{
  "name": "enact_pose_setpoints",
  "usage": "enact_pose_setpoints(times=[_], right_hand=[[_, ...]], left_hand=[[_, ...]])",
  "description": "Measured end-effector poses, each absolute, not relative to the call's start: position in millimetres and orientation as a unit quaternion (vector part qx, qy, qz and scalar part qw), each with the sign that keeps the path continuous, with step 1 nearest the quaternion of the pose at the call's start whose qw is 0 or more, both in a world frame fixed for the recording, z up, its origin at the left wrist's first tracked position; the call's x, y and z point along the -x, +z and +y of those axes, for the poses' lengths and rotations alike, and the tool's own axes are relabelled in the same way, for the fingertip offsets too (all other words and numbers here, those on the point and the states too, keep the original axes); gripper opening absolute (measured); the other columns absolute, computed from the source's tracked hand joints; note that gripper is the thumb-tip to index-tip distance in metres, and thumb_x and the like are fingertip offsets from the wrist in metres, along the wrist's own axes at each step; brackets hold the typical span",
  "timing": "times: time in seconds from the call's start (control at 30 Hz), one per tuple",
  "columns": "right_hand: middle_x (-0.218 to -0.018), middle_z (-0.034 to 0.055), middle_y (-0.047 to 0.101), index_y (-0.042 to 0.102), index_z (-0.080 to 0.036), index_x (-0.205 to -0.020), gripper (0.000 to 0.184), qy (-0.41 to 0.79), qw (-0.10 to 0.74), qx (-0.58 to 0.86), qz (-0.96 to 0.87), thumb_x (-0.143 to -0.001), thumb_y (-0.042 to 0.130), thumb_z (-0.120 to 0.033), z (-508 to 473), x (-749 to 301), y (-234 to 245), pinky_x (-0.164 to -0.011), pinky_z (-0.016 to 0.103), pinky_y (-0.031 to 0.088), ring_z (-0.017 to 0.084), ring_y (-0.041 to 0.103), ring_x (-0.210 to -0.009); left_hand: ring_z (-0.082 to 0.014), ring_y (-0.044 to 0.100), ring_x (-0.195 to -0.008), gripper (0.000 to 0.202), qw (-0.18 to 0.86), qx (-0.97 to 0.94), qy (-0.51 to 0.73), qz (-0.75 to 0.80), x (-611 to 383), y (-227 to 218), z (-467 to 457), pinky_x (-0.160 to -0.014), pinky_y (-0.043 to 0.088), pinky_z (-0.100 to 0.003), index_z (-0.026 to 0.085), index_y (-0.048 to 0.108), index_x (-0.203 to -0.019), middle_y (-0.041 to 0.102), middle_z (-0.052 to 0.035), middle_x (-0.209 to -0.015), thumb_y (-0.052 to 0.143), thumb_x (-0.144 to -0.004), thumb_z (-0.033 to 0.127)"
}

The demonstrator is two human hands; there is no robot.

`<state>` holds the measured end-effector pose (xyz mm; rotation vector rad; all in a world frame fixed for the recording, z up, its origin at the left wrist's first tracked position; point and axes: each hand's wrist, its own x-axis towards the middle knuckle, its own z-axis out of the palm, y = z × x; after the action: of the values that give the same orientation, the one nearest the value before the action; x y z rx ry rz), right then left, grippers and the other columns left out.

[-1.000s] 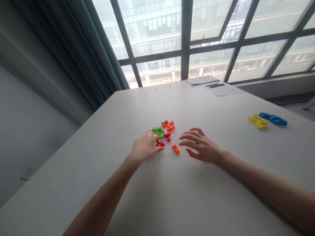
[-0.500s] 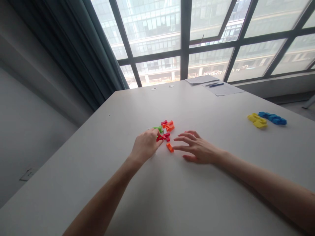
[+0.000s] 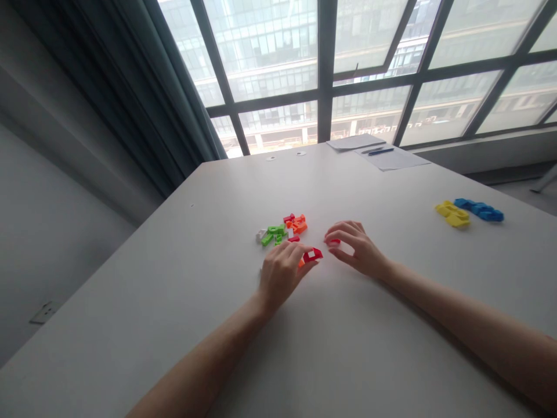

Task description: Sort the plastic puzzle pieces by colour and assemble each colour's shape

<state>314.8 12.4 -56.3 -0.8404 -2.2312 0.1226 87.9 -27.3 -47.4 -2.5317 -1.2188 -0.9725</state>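
Note:
My left hand (image 3: pixel 285 270) pinches a small red plastic block (image 3: pixel 313 255) with a pale square on its side between thumb and fingers. To the right, my right hand (image 3: pixel 359 249) curls its fingers around a second red block (image 3: pixel 334 241) low over the table. Beyond my left hand lies a loose pile: green blocks (image 3: pixel 275 233), orange blocks (image 3: pixel 297 224), a white block (image 3: pixel 261 234) and a few red ones. One orange block (image 3: pixel 300 263) is mostly hidden behind my left fingers.
On the right side of the white table (image 3: pixel 243 191) sit yellow blocks (image 3: pixel 453 214) and a row of blue blocks (image 3: pixel 479 209). Papers (image 3: pixel 355 142) and a pen (image 3: pixel 380 151) lie at the far edge by the window. A curtain hangs at the left.
My left hand has lifted a red block out of the pile and moved right with it. My right hand has drawn back a little, its spread fingers now curled around the other red block.

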Motion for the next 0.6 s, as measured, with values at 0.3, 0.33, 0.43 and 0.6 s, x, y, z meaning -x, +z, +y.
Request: enact_pose_setpoints(times=[0.3,0.33,0.43,0.6], right_hand=[[-0.104,0.0054,0.068,0.062,-0.026,-0.102,0.016,0.013,0.316,0.269,-0.910,-0.090,0.057,-0.036,6.9,-309.3,-53.9,-0.095,0.041,0.035,0.021,0.057,-0.105],[-0.104,0.0055,0.068,0.062,-0.026,-0.102,0.016,0.012,0.316,0.266,-0.911,-0.090,0.057,-0.036,6.4,-309.0,-53.3,-0.095,0.041,0.035,0.021,0.057,-0.105],[-0.103,0.0052,0.068,0.061,-0.025,-0.101,0.016,0.014,0.320,0.255,-0.912,-0.089,0.059,-0.035,5.3,-307.8,-52.1,-0.095,0.040,0.035,0.021,0.057,-0.105],[-0.104,0.0049,0.068,0.061,-0.025,-0.101,0.013,0.016,0.320,0.264,-0.910,-0.090,0.056,-0.030,5.3,-306.3,-53.1,-0.095,0.040,0.036,0.020,0.057,-0.106]], left_hand=[[-0.0184,0.062,-0.086,0.018,0.062,0.855,-0.343,-0.383,-84.7,-47.1,-28.3,-0.080,0.048,-0.031,0.019,0.064,-0.095,0.070,-0.0039,-0.087,0.062,-0.089,0.036],[-0.0181,0.062,-0.086,0.017,0.061,0.856,-0.344,-0.381,-84.9,-47.3,-28.5,-0.079,0.048,-0.031,0.019,0.064,-0.094,0.070,-0.0035,-0.086,0.063,-0.089,0.035],[-0.0179,0.061,-0.083,0.017,0.062,0.859,-0.342,-0.375,-85.8,-47.1,-29.1,-0.077,0.048,-0.031,0.019,0.062,-0.092,0.069,-0.0027,-0.083,0.064,-0.088,0.035],[-0.0186,0.061,-0.083,0.021,0.065,0.859,-0.331,-0.384,-87.0,-46.4,-29.1,-0.074,0.050,-0.031,0.018,0.060,-0.093,0.067,-0.0050,-0.085,0.062,-0.088,0.038]])
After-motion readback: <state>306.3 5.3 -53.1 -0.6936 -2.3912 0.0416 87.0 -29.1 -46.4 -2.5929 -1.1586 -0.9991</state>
